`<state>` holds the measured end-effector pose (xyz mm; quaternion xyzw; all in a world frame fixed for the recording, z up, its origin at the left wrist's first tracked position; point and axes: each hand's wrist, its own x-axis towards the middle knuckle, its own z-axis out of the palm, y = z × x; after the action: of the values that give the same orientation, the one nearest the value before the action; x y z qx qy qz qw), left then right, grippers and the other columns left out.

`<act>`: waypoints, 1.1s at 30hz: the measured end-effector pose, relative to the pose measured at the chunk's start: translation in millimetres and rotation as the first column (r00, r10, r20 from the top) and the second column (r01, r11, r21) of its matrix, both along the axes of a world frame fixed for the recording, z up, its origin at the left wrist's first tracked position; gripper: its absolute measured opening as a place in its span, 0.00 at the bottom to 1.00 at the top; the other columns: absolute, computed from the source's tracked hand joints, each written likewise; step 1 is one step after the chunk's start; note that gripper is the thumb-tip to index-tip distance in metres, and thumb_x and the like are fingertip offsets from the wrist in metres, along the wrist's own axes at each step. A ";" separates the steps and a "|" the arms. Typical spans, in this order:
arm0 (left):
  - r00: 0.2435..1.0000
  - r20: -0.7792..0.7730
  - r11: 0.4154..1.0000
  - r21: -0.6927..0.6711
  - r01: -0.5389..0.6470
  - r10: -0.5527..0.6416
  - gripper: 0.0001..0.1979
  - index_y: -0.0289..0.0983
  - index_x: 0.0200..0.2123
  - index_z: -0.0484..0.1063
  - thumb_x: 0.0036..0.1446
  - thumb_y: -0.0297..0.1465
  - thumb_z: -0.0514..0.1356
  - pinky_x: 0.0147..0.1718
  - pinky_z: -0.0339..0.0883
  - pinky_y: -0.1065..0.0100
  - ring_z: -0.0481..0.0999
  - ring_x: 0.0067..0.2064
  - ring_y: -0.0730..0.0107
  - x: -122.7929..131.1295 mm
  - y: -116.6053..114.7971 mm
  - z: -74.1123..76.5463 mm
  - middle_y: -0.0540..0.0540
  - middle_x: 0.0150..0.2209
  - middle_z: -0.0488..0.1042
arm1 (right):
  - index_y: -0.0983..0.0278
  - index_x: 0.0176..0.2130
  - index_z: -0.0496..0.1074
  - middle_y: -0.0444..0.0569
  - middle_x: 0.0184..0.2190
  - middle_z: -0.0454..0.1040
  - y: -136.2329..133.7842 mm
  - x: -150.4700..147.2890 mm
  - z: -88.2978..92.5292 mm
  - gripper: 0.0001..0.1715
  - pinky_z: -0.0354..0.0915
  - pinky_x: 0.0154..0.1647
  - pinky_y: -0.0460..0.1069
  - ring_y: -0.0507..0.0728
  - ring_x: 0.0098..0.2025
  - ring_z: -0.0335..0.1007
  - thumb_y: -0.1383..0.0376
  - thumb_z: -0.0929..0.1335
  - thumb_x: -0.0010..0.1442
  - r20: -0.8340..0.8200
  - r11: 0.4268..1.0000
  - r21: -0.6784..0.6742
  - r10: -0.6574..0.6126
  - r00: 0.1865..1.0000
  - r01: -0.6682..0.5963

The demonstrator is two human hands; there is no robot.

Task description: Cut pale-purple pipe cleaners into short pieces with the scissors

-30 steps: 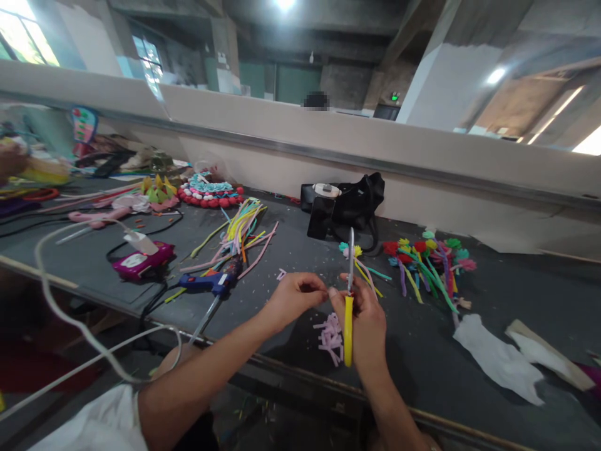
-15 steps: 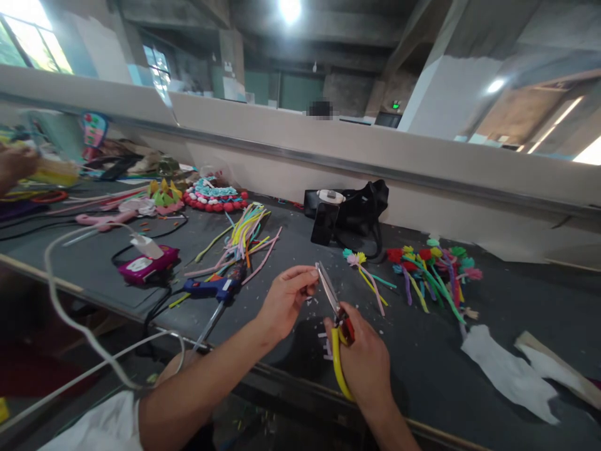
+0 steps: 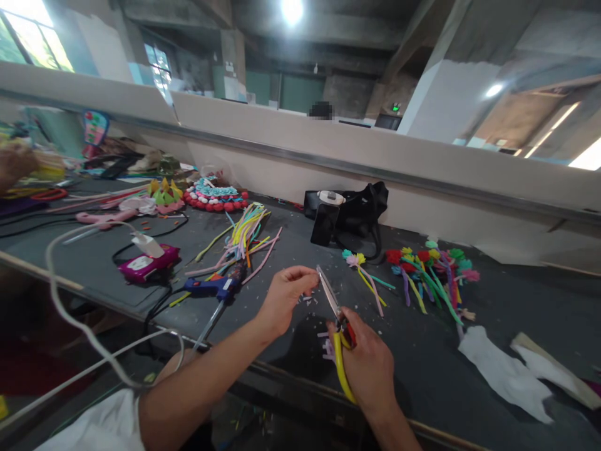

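Note:
In my right hand [image 3: 366, 363] is a pair of scissors [image 3: 331, 294] with yellow handles, its blades pointing up and away toward my left fingertips. My left hand [image 3: 288, 297] is closed in a pinch just left of the blade tips; what it pinches is too small to make out. Small pale clippings [image 3: 307, 299] lie on the dark table [image 3: 263, 319] below the hands. Several short lilac pieces [image 3: 327, 347] rest beside the scissor handles, partly hidden by my right hand. Beyond the blades lie a few fuzzy-stemmed flowers [image 3: 357, 258].
A blue glue gun [image 3: 211, 288] and a bundle of pipe cleaners [image 3: 248, 235] lie left. A purple power strip [image 3: 148, 262] trails a white cable. At the back sits a black bag [image 3: 361, 203]; right are more colourful flowers [image 3: 432, 269] and white cloth [image 3: 507, 369]. Another person's hand [image 3: 16, 163] shows far left.
The scissors and my right hand have shifted slightly down and right. My left fingers have curled a little, with a small gap from the blades.

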<state>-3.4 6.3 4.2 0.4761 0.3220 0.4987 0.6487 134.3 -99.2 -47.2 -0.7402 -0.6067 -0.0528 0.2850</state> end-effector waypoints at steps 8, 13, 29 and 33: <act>0.999 -0.050 0.999 0.031 -0.019 0.021 0.07 0.35 0.22 0.72 0.45 0.32 0.63 0.27 0.55 0.72 0.62 0.25 0.77 0.6 -0.3 1.8 0.52 0.21 0.67 | 0.59 0.50 0.71 0.47 0.37 0.78 -1.5 1.2 -2.0 0.22 0.64 0.32 0.47 0.55 0.32 0.75 0.52 0.64 0.61 -0.027 1.000 -0.011 0.018 0.999 -0.018; 0.995 -0.080 0.997 0.057 -0.054 0.059 0.05 0.35 0.21 0.70 0.43 0.30 0.61 0.27 0.53 0.72 0.61 0.25 0.77 1.4 -1.2 2.6 0.54 0.21 0.65 | 0.58 0.49 0.72 0.48 0.38 0.78 -4.5 1.0 -1.6 0.20 0.65 0.33 0.47 0.55 0.32 0.75 0.53 0.64 0.62 -0.032 0.999 -0.024 0.024 0.999 -0.025; 1.000 -0.002 1.000 0.021 0.007 -0.007 0.04 0.35 0.22 0.71 0.45 0.30 0.62 0.27 0.52 0.72 0.59 0.24 0.78 3.3 -4.6 -0.5 0.54 0.20 0.65 | 0.58 0.49 0.72 0.47 0.39 0.79 -7.1 -2.3 0.3 0.19 0.66 0.32 0.46 0.55 0.34 0.76 0.54 0.64 0.62 -0.090 0.999 -0.024 0.040 0.995 -0.043; 1.000 0.008 1.000 0.011 0.006 -0.006 0.04 0.35 0.23 0.71 0.44 0.30 0.62 0.27 0.52 0.72 0.59 0.24 0.78 3.3 -5.0 0.6 0.54 0.20 0.66 | 0.60 0.48 0.73 0.48 0.38 0.79 -7.0 -3.3 -0.1 0.19 0.65 0.32 0.46 0.55 0.33 0.76 0.54 0.63 0.63 -0.103 0.999 -0.001 0.053 0.993 -0.054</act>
<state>-0.1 1.3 4.8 0.4785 0.3151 0.5006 0.6489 131.1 -106.2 -47.4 -0.7259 -0.6110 -0.0057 0.3157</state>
